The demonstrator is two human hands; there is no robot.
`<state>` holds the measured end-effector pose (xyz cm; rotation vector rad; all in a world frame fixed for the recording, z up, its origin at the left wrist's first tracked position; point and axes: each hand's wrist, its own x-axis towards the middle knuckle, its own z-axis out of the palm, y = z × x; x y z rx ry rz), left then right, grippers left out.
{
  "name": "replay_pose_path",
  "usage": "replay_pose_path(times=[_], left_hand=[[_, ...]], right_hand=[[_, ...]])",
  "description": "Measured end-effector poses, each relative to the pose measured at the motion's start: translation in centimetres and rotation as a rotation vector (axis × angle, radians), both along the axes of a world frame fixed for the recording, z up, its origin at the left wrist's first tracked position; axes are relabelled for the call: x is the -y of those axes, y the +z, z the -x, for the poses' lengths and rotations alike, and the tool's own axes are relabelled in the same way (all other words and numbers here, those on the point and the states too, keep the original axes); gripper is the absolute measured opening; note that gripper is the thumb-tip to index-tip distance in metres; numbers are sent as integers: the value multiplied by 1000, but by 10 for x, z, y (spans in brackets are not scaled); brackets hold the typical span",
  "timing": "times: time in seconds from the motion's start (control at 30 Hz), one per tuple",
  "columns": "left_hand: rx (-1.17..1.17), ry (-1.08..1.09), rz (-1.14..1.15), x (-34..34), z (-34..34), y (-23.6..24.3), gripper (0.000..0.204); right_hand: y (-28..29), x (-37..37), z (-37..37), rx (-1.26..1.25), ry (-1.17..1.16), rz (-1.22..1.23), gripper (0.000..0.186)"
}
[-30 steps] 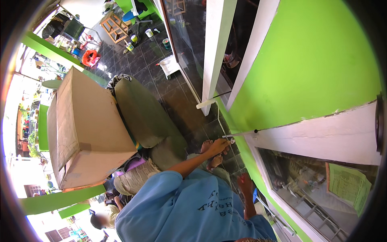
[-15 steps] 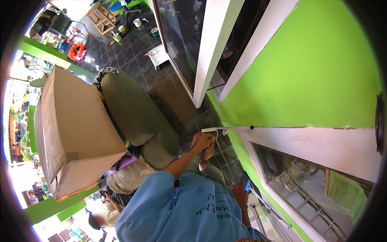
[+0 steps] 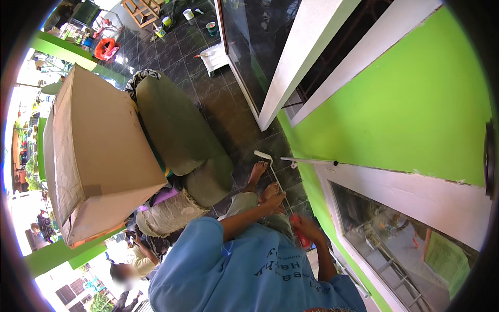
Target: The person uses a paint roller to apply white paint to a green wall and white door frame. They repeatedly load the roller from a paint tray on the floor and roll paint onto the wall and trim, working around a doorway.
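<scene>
A paint roller with a white sleeve [image 3: 263, 155] is held low over the dark tiled floor, its thin rod running back toward me past my bare feet [image 3: 259, 169]. My right hand [image 3: 307, 230] is closed around the roller's red handle [image 3: 302, 240], near my right knee. Farther up the rod, my left hand [image 3: 272, 203] has its fingertips pinched against the thin metal. The sleeve is just beyond my toes, apart from the green wall [image 3: 384, 114].
A large cardboard box [image 3: 114, 151] and a long green padded bundle [image 3: 171, 125] stand at my left. At right is a white-framed window [image 3: 395, 234]. Farther off lie a white paint tray [image 3: 214, 58] and paint tins [image 3: 211, 27]. Another person [image 3: 143, 255] is at lower left.
My left hand has drawn back from near the roller's sleeve to lower on the rod. My right hand has come forward and inward with the red handle. The view has shifted slightly.
</scene>
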<state>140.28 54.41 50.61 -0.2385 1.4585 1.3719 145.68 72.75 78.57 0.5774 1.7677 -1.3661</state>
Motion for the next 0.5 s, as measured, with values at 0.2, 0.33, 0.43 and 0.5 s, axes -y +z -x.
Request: replay_pose_path(times=[0.2,0.33,0.43,0.5], left_hand=[[415,811,-152,-19,21,110,35],[615,922,-372,15,47,80,28],[600,894,-325,24,78,156,25],[473,966,-278,25,86,175,25]], right_hand=[[-53,42,71,-133,21,194,43],[-59,69,115,-235,110,-5,51],[-99,75,120,-211,79,-39,58],[-110,79,126,-205,64,-29,61]])
